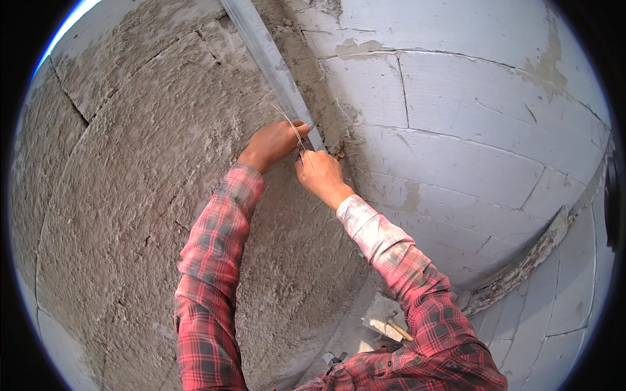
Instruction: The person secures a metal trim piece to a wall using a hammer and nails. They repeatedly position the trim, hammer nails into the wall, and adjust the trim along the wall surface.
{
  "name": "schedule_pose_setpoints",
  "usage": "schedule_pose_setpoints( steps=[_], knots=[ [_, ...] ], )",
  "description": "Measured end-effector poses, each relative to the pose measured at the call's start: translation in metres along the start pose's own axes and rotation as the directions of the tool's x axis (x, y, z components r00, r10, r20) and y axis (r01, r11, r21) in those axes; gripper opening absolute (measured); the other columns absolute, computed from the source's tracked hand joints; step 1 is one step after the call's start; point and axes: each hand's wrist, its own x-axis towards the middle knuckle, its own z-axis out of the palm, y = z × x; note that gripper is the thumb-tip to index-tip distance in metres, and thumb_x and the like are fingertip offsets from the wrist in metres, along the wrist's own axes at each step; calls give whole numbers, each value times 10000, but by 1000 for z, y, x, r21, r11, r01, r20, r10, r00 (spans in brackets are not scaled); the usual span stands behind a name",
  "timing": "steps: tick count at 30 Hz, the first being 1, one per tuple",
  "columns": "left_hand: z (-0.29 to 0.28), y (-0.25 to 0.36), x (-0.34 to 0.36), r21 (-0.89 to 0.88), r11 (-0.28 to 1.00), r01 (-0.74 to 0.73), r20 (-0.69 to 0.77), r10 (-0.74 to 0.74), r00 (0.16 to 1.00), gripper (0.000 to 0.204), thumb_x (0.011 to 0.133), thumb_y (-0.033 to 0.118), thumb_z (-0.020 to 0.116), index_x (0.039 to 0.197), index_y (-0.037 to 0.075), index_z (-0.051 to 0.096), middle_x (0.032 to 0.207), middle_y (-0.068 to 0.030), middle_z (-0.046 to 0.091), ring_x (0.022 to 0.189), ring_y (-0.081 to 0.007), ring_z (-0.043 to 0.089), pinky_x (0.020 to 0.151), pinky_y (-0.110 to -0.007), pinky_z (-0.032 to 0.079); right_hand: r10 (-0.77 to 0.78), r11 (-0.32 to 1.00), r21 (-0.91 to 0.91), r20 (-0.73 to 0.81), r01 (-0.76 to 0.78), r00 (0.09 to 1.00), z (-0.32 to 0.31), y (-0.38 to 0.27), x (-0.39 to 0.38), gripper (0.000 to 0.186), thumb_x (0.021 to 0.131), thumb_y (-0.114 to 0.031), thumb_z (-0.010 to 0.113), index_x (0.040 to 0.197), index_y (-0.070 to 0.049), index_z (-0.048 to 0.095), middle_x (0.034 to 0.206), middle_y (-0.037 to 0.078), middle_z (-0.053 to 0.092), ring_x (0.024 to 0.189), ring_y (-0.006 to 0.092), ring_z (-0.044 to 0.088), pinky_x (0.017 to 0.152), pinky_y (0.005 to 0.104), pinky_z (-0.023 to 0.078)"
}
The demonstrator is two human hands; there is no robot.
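A long grey metal profile [267, 55] runs down along the corner where the rough wall meets the block wall. My left hand [275, 143] is at its lower end, fingers closed in a pinch against the profile's edge. A thin, pale wire or string [290, 122] loops past these fingers and down to my right hand. Just below, my right hand [323, 174] is closed, with thumb and forefinger pinched on the wire. Something small and dark shows between the two hands, too hidden to name.
Rough grey mortar coats the left wall [143, 195]; pale blocks form the right wall [456, 98]. Below my right arm lies a flat tool with a wooden handle [399, 329]. A mortar-crusted board [521, 264] lies along the lower right.
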Motion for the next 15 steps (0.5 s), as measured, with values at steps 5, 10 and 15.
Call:
schedule_pose_setpoints(
  steps=[5, 10, 15],
  knots=[
    [-1, -2, 3, -57, 998, -33, -16, 32, 999, 72, 829, 83, 570, 810, 15, 555, 801, -103, 602, 770, -342, 635, 647, -430, 484, -98, 994, -40, 103, 102, 990, -24, 0, 13, 240, 877, -226, 589, 800, -3, 637, 686, 229, 642, 651, 422, 647, 616, 504, 531],
    [5, -10, 3, -84, 995, -58, -87, 51, 995, 85, 852, 98, 575, 858, 17, 599, 821, -124, 635, 802, -355, 640, 677, -424, 503, -202, 979, -22, 26, 202, 979, -49, 14, 33, 228, 915, -226, 599, 843, -17, 657, 712, 202, 663, 668, 384, 660, 622, 475, 528],
    [10, -13, 3, -23, 1000, -15, -54, 14, 998, 88, 852, 115, 615, 873, 31, 629, 820, -145, 658, 792, -356, 654, 666, -431, 517, -35, 977, 209, -46, 44, 998, -54, 39, 45, 332, 901, -358, 671, 876, -27, 668, 686, 179, 655, 643, 355, 648, 580, 433, 489]
  ],
)
